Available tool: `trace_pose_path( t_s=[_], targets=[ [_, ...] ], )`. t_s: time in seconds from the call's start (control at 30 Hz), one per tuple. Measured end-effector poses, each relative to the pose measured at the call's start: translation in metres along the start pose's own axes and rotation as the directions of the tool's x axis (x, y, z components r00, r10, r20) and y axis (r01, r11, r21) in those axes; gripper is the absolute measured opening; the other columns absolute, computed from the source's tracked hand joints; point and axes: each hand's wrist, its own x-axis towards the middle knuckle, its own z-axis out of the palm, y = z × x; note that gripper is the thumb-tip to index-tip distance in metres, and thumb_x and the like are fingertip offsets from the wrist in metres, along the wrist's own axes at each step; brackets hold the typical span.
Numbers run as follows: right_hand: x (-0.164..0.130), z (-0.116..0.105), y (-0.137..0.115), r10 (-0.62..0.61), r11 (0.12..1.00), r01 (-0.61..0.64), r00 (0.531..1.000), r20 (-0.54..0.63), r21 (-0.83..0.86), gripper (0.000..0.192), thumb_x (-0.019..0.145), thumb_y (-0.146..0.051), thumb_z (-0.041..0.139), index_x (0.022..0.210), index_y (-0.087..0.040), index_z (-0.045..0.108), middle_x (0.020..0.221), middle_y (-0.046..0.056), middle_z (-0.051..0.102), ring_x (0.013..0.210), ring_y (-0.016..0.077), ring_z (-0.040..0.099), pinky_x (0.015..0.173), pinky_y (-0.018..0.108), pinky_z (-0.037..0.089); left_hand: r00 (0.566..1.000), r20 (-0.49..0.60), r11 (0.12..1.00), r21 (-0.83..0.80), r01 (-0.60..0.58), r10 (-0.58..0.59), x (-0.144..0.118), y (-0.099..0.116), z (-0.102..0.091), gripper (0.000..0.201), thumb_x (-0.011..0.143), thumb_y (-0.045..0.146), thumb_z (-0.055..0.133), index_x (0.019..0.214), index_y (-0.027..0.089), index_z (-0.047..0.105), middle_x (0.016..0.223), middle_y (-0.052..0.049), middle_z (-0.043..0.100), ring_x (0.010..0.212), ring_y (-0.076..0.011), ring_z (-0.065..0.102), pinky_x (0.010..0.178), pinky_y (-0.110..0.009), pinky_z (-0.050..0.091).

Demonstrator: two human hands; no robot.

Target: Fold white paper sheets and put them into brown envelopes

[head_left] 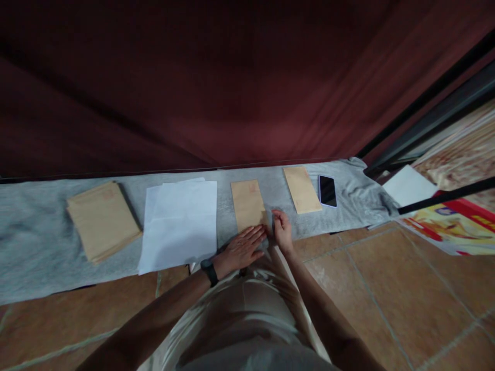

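Note:
A brown paper envelope [247,203] with a faint red print at its far end lies on the grey cloth in front of me. My left hand [245,248], a dark watch on its wrist, rests flat across the envelope's near end with the fingers stretched out. Just right of that envelope is my right hand [282,230], its fingers curled closed. Whatever they may hold is too small to make out. A second brown envelope lies farther right, a smartphone [327,191] beside it. Left of my hands are white paper sheets [180,226] in a loose, overlapping stack.
A pile of brown envelopes [104,221] sits at the left on the grey cloth [34,242]. Behind the narrow surface hangs a dark red curtain [240,103]. Dark bars and a colourful printed box [454,226] stand at the right. Below is a tiled floor [386,283].

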Motion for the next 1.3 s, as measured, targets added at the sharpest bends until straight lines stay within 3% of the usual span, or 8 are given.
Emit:
trace_pose_path(
  t_s=[0.13, 0.27, 0.37, 0.53, 0.67, 0.93, 1.13, 1.3],
  targets=[
    [0.026, 0.0, -0.007, -0.143, 0.981, 0.165, 0.97, 0.197, -0.102, 0.042, 0.099, -0.024, 0.037, 0.13, -0.021, 0.066, 0.13, 0.009, 0.069, 0.124, 0.0229, 0.062, 0.108, 0.042, 0.05, 0.998, 0.049, 0.999, 0.004, 0.034, -0.034, -0.001, 0.008, -0.006, 0.072, 0.102, 0.055, 0.045, 0.158, 0.012, 0.032, 0.165, -0.016, 0.037, 0.155, -0.0249, 0.028, 0.128, -0.042, 0.021],
    [0.059, 0.017, -0.018, -0.291, 0.885, 0.418, 0.842, 0.454, -0.208, 0.046, 0.103, -0.026, 0.039, 0.144, -0.022, 0.057, 0.154, 0.007, 0.054, 0.142, 0.0205, 0.049, 0.118, 0.041, 0.042, 0.998, 0.064, 1.0, -0.004, 0.026, -0.026, -0.003, 0.009, -0.006, 0.075, 0.101, 0.055, 0.047, 0.16, 0.012, 0.029, 0.165, -0.015, 0.035, 0.156, -0.0246, 0.026, 0.128, -0.041, 0.019],
    [0.085, 0.039, -0.021, -0.314, 0.8, 0.541, 0.746, 0.587, -0.259, 0.048, 0.105, -0.028, 0.04, 0.15, -0.017, 0.051, 0.16, 0.01, 0.045, 0.15, 0.022, 0.039, 0.124, 0.045, 0.034, 0.998, 0.06, 0.999, -0.024, 0.024, -0.022, -0.007, 0.008, -0.004, 0.074, 0.1, 0.052, 0.051, 0.159, 0.013, 0.031, 0.165, -0.014, 0.037, 0.155, -0.0247, 0.028, 0.128, -0.04, 0.021],
    [0.111, 0.072, -0.018, -0.335, 0.722, 0.647, 0.637, 0.695, -0.245, 0.049, 0.106, -0.031, 0.044, 0.154, -0.02, 0.046, 0.162, 0.008, 0.042, 0.152, 0.0217, 0.035, 0.128, 0.047, 0.026, 0.998, 0.059, 0.996, -0.08, 0.028, -0.023, -0.008, 0.01, -0.008, 0.075, 0.1, 0.052, 0.051, 0.161, 0.016, 0.028, 0.165, -0.013, 0.036, 0.155, -0.0236, 0.028, 0.128, -0.04, 0.024],
    [0.107, 0.083, -0.017, -0.352, 0.686, 0.69, 0.593, 0.724, -0.232, 0.051, 0.107, -0.035, 0.044, 0.155, -0.02, 0.044, 0.164, 0.009, 0.039, 0.153, 0.0235, 0.034, 0.128, 0.051, 0.022, 0.997, 0.062, 0.993, -0.105, 0.044, -0.038, -0.007, 0.011, -0.01, 0.076, 0.099, 0.047, 0.054, 0.162, 0.017, 0.026, 0.166, -0.012, 0.036, 0.155, -0.023, 0.029, 0.127, -0.04, 0.026],
    [0.075, 0.06, -0.02, -0.414, 0.671, 0.73, 0.515, 0.751, -0.131, 0.049, 0.104, -0.037, 0.052, 0.152, -0.027, 0.049, 0.162, 0.002, 0.042, 0.152, 0.022, 0.036, 0.129, 0.049, 0.021, 0.997, 0.046, 0.993, -0.096, 0.065, -0.061, -0.012, 0.009, 0.001, 0.069, 0.1, 0.049, 0.053, 0.159, 0.02, 0.033, 0.163, -0.012, 0.041, 0.153, -0.0241, 0.034, 0.126, -0.042, 0.027],
    [0.052, 0.031, -0.023, -0.351, 0.752, 0.654, 0.503, 0.79, -0.082, 0.048, 0.106, -0.036, 0.05, 0.153, -0.034, 0.046, 0.162, -0.003, 0.042, 0.153, 0.0191, 0.034, 0.13, 0.047, 0.02, 0.997, 0.053, 0.995, -0.07, 0.065, -0.061, -0.012, 0.009, 0.002, 0.063, 0.099, 0.047, 0.055, 0.154, 0.018, 0.042, 0.156, -0.012, 0.051, 0.148, -0.0239, 0.042, 0.125, -0.041, 0.03],
    [0.035, 0.008, -0.026, -0.294, 0.79, 0.612, 0.447, 0.845, -0.049, 0.045, 0.109, -0.038, 0.04, 0.153, -0.037, 0.044, 0.164, -0.004, 0.039, 0.154, 0.0165, 0.031, 0.13, 0.047, 0.019, 0.996, 0.044, 0.996, -0.033, 0.083, -0.081, -0.013, 0.012, 0.0, 0.045, 0.1, 0.041, 0.055, 0.139, 0.019, 0.058, 0.144, -0.011, 0.063, 0.14, -0.0249, 0.052, 0.122, -0.043, 0.035]
  ],
)
